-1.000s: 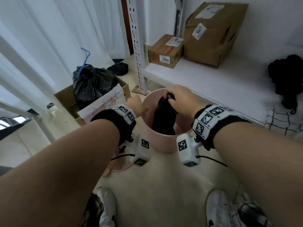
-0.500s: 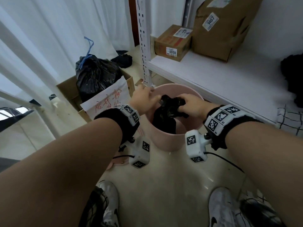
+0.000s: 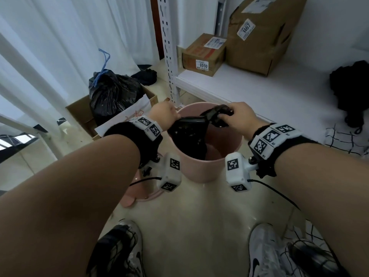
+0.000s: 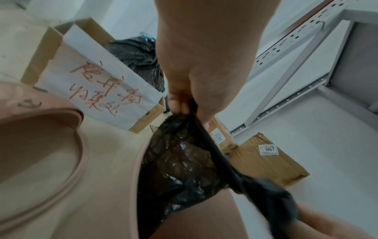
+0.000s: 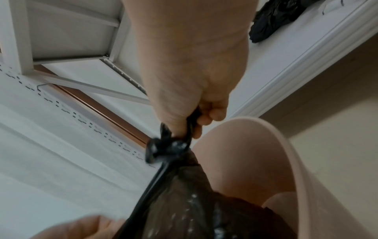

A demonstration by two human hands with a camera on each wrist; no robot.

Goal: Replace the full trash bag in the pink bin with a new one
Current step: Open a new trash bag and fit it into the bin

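Note:
The pink bin (image 3: 211,168) stands on the floor by the shelf. A thin black bag (image 3: 187,136) hangs into it. My left hand (image 3: 172,116) pinches the bag's top edge at the bin's left rim, and my right hand (image 3: 226,117) grips the bunched edge over the far right. The left wrist view shows the left hand (image 4: 183,105) pinching the bag (image 4: 180,161) beside the bin wall (image 4: 135,169). In the right wrist view the right hand (image 5: 197,119) clutches the bag (image 5: 184,202) above the bin (image 5: 255,153). A tied, full black bag (image 3: 111,92) sits in a cardboard box (image 3: 79,112) at the left.
The pink lid (image 3: 139,194) lies on the floor left of the bin. A white shelf (image 3: 259,92) with a perforated post (image 3: 169,62) carries two cardboard boxes (image 3: 203,54) and a black bundle (image 3: 351,86). White curtains (image 3: 50,47) hang at the left. My shoes are below.
The left hand left the bin's rim and took hold of the bag. Both hands then moved apart, stretching the bag's top edge across the bin's mouth.

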